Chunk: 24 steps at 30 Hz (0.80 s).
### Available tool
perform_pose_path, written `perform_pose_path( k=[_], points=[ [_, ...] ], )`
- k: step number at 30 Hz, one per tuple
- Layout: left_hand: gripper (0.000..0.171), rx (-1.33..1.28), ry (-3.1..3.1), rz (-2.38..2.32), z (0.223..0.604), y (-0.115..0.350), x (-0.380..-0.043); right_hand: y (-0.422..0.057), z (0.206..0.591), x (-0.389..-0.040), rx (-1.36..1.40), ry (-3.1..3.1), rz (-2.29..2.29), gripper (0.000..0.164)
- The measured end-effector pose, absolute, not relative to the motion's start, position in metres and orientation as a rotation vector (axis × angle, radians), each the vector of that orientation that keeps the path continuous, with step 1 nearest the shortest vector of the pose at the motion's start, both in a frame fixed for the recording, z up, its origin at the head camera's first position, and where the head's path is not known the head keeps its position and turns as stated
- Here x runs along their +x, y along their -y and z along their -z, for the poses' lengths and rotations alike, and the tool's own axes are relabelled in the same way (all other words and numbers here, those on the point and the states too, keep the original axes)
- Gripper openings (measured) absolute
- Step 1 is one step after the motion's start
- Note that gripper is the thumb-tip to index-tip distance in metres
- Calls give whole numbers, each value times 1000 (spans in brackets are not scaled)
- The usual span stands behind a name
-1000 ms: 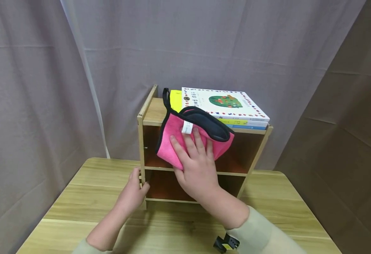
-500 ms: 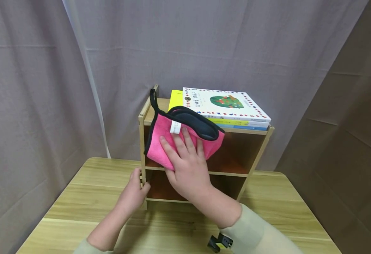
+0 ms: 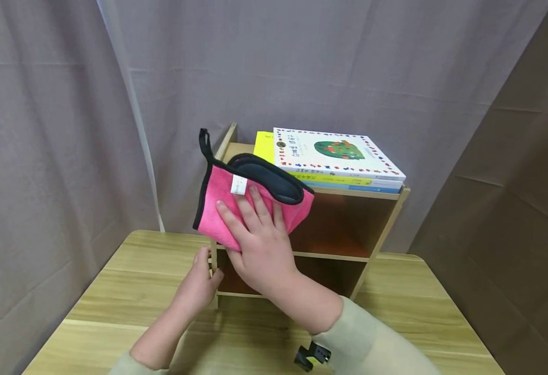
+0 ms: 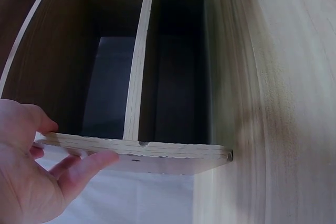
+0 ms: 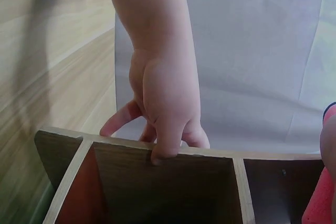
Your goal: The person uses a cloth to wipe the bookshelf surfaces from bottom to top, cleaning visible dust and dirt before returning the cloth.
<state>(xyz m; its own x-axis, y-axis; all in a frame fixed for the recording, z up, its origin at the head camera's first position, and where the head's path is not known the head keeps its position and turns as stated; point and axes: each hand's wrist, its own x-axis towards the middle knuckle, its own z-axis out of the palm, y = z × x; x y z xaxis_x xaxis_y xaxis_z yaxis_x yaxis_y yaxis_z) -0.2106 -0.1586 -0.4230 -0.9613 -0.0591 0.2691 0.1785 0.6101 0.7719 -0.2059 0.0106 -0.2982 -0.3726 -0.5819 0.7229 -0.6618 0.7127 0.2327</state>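
Observation:
A small wooden shelf (image 3: pixel 335 256) with dark compartments stands on the table. At its left side panel, my left hand (image 3: pixel 197 284) grips the front edge, the thumb on the inner side and the other fingers outside; the left wrist view shows this left hand (image 4: pixel 31 163) on the panel (image 4: pixel 173 150) up close. My right hand (image 3: pixel 264 252) holds a pink cleaning cloth (image 3: pixel 215 224) with black trim, a black loop and a white tag, before the shelf's upper left. Four fingers lie nearly straight over the cloth, while the thumb goes behind its lower edge, mostly hidden.
Several picture books (image 3: pixel 339 153) are stacked on the shelf's top, a white one uppermost and a yellow one sticking out left. Grey curtains (image 3: pixel 311 62) hang close behind the wooden table (image 3: pixel 114 291). A black camera mount (image 3: pixel 312 355) hangs under the right sleeve.
My right hand and the pink cloth have moved left across the shelf's front, now covering the upper part of the left panel. The left hand keeps its grip on the panel.

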Motion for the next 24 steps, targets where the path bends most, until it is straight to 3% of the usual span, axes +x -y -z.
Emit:
perform_pose_path(
  k=[24],
  points=[
    [52,-145,2545,1210,422,161,-209,12,303,-209,989,2063,-12,65]
  ],
)
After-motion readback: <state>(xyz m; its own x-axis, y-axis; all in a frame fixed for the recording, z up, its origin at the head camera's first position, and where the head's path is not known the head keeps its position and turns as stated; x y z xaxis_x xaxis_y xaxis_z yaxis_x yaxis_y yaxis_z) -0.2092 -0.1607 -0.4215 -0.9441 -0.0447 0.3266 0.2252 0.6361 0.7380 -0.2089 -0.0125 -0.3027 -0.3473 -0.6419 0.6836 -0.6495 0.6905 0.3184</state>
